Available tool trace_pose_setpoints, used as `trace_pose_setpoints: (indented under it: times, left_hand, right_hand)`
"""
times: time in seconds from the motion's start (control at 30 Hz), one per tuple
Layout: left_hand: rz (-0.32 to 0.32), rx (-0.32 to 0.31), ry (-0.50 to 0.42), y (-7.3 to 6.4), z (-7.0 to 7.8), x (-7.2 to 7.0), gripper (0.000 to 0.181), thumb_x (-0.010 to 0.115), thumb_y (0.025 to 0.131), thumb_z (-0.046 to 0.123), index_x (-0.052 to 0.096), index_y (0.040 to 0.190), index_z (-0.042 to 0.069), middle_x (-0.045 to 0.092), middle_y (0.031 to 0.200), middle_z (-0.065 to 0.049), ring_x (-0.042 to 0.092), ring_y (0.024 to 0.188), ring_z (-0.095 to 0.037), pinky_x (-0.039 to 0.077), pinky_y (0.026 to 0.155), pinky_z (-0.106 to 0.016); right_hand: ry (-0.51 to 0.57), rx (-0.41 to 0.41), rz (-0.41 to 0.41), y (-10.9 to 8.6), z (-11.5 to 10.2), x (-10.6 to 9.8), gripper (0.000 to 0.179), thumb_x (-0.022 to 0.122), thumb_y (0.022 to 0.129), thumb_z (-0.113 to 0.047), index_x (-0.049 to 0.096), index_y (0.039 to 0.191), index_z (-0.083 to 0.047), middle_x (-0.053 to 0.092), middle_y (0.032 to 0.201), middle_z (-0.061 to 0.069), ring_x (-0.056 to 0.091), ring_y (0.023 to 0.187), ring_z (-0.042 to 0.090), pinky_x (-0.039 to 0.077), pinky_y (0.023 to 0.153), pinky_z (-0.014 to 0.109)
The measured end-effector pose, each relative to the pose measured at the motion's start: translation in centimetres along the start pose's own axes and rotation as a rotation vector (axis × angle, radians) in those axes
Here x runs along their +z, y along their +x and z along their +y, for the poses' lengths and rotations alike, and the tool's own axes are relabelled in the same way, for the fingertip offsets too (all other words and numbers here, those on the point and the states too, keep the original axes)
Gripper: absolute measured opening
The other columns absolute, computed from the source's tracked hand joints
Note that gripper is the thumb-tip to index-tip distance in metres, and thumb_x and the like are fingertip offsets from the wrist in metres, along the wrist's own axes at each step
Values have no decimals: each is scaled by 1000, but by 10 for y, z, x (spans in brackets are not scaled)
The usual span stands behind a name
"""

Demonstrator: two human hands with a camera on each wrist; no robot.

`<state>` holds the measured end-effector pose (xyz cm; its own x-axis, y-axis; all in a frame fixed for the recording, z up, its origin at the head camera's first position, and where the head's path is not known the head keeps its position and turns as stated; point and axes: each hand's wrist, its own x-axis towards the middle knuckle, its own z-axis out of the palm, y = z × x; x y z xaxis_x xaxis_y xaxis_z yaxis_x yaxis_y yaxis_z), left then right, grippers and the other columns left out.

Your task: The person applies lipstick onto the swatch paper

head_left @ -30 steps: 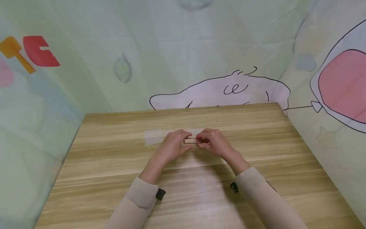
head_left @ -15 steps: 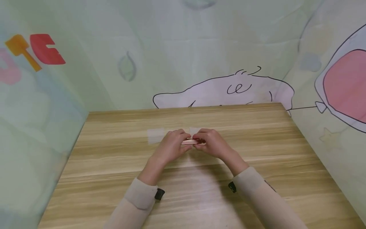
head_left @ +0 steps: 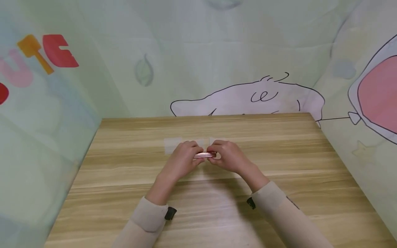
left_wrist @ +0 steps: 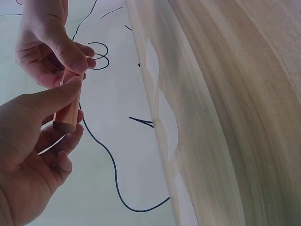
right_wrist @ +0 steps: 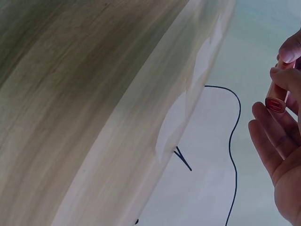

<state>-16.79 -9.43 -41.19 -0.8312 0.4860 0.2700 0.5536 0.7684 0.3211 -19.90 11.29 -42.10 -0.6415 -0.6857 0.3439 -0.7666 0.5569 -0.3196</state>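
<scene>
In the head view my left hand (head_left: 183,160) and right hand (head_left: 231,157) meet over the middle of the table. Between them they hold a slim, shiny pinkish-copper lipstick tube (head_left: 201,155), lying crosswise above the tabletop. The left wrist view shows my left thumb on top of the tube (left_wrist: 66,115) with fingers below, and its flat end toward the camera. Farther along it, the right hand (left_wrist: 54,52) pinches the other part. In the right wrist view the tube's other end (right_wrist: 275,105) bears a red round label. Fingers cover much of its middle.
Several pale paper-like patches lie on the wooden table (head_left: 149,199) behind the hands, among them one at left (head_left: 172,145) and one at right (head_left: 216,140). A printed cloth backdrop (head_left: 118,75) stands along the table's far and side edges.
Both hands keep hold of the lipstick tube and come slightly closer together. The tube shows a narrower face than one second ago. The head view has turned a little left.
</scene>
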Motion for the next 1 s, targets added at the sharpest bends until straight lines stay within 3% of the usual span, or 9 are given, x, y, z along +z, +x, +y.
trace_pose_setpoints:
  times: [0.43, 1.0]
  left_hand:
    - [23, 27, -19, -6, -5, 0, 18, 84, 85, 19, 77, 98, 8, 71, 96, -4, 65, 89, -23, 53, 82, -40]
    - [62, 66, -74, -23, -19, 1, 17, 84, 83, 18, 78, 96, 8, 71, 94, -2, 65, 86, -20, 53, 81, -39]
  right_hand:
    - [-15, -20, -17, 5, -6, 4, 14, 82, 86, -19, 78, 97, -11, 69, 89, -3, 61, 72, 7, 52, 65, 23]
    - [-65, -38, -38, 9, -18, 15, 15, 81, 88, -23, 78, 99, -13, 69, 91, -4, 63, 72, 8, 52, 62, 22]
